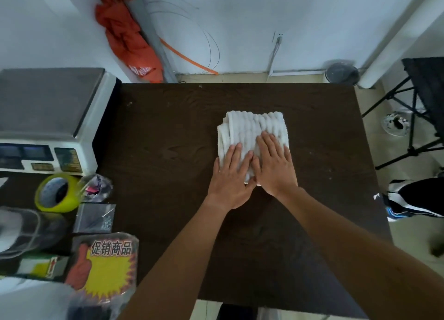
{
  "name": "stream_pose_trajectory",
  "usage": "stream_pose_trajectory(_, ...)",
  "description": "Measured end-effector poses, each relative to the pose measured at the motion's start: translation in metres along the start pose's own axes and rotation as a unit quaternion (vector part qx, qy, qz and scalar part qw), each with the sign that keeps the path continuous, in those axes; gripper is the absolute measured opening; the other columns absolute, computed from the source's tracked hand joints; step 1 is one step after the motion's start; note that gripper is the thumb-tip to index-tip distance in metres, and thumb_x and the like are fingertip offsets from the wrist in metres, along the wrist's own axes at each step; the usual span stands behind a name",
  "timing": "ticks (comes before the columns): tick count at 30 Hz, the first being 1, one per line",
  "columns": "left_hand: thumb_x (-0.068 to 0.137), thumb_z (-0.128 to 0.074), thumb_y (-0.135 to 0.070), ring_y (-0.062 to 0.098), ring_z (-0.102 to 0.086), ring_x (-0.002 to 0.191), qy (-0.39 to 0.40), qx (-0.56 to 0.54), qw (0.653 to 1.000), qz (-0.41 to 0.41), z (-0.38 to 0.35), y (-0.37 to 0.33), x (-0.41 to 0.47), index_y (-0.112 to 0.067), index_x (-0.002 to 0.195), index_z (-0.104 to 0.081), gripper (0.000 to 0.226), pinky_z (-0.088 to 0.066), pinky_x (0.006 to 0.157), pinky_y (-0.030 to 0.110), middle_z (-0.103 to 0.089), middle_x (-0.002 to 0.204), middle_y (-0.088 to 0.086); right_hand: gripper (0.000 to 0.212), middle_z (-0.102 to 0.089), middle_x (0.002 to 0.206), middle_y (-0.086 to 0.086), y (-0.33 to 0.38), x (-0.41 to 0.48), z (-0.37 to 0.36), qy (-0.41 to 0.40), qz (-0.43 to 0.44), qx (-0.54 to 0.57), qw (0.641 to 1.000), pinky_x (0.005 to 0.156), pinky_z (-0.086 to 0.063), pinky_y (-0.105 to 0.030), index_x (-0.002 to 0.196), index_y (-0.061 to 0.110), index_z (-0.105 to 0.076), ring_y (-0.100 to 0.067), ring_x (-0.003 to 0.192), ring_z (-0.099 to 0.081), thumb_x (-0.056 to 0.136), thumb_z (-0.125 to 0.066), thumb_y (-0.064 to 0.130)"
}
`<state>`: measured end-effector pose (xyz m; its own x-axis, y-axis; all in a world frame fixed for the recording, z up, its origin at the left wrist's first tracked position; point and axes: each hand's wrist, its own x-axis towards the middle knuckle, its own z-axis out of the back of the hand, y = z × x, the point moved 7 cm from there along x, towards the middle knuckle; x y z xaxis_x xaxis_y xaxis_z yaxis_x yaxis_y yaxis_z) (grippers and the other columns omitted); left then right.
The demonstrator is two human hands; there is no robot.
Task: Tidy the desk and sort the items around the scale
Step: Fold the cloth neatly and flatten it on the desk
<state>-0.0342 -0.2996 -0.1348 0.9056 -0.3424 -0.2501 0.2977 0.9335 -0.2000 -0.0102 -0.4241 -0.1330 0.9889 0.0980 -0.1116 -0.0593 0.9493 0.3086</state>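
Pressing towel [255, 125] flat with left hand [230, 176], right hand [274, 167], fingers straight; probably soft, light; pinch near fold.

Both hands flat on folded white towel [254, 130], middle of dark desk [168, 132]. Left hand [231, 175] beside right hand [274, 166], thumbs touching. Scale [48, 115] far left. Yellow tape roll [57, 193], small bags, sale sign [108, 267] near left.

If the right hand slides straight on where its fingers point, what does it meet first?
The right hand lies flat on the white towel, so more towel first; beyond it, seemingly only bare desk to the far edge.
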Motion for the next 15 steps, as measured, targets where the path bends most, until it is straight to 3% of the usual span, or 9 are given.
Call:
stream_pose_trajectory(9,0.100,-0.024,-0.063,0.017,0.032,0.148,0.009,0.009,1.000,0.013,-0.037,-0.047,-0.115,-0.031,0.158,0.013,0.076,0.000,0.123,0.055,0.031,0.163,-0.001,0.066,0.004,0.168,0.002,-0.002,-0.122,-0.020,0.008,0.012,-0.012,1.000,0.126,-0.005,-0.046,0.160,0.021,-0.005,-0.013,0.153,0.012,0.104,-0.016,0.055)
stream_pose_trajectory(15,0.099,-0.022,-0.064,0.020,0.025,0.151,-0.012,0.023,0.999,0.020,-0.054,-0.066,-0.178,-0.029,0.159,0.006,0.075,-0.005,0.123,0.054,0.021,0.166,0.003,0.066,0.000,0.169,0.001,0.004,-0.186,-0.030,-0.007,0.027,-0.006,1.000,0.126,-0.008,-0.046,0.160,0.020,-0.009,-0.014,0.154,0.009,0.105,-0.013,0.054)
